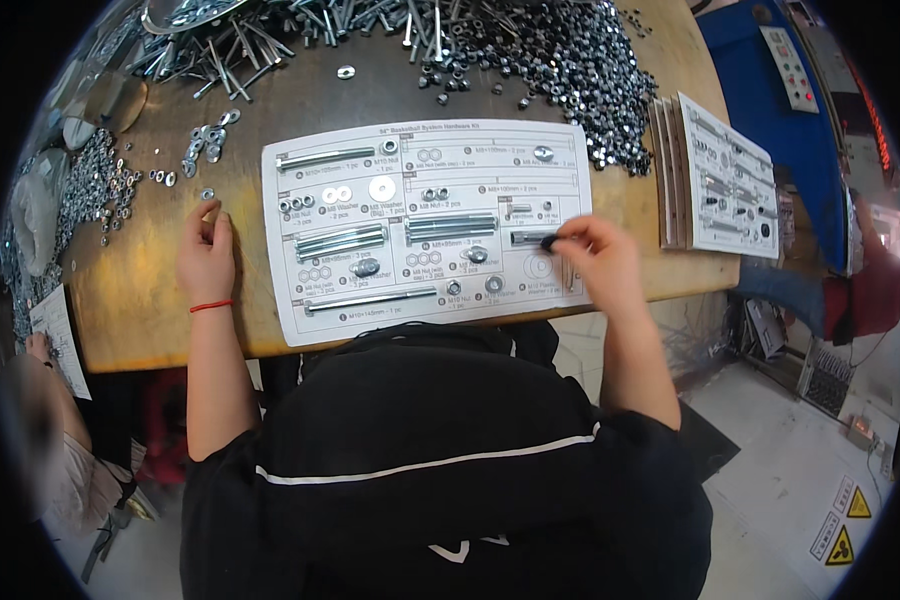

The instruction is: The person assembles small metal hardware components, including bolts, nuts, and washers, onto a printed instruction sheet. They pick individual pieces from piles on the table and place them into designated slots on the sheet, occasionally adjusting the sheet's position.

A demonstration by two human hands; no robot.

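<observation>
Pinches a small black piece (549, 243) in bare right hand (602, 258), with short grey metal bolt (523, 238) just left of grip. Cannot see inside curled left hand (208, 252).

the bolts (450, 229) look glossy metal, the sheet (400, 275) matt paper, the tabletop (150, 270) wood.

The sheet (553, 137) is white, ruled into boxes by thin black lines and printed in black. The held piece (548, 243) is black; the bolts (240, 55) are shiny silver. The nut heap (605, 85) mixes silver with near-black. The table (160, 300) runs from grey-brown to golden yellow. The wristband (210, 306) is red. The shirt (420, 410) is black with 1 white stripe. The machine (745, 65) is blue; 2 signs (858, 504) show yellow triangles marked in black.
</observation>
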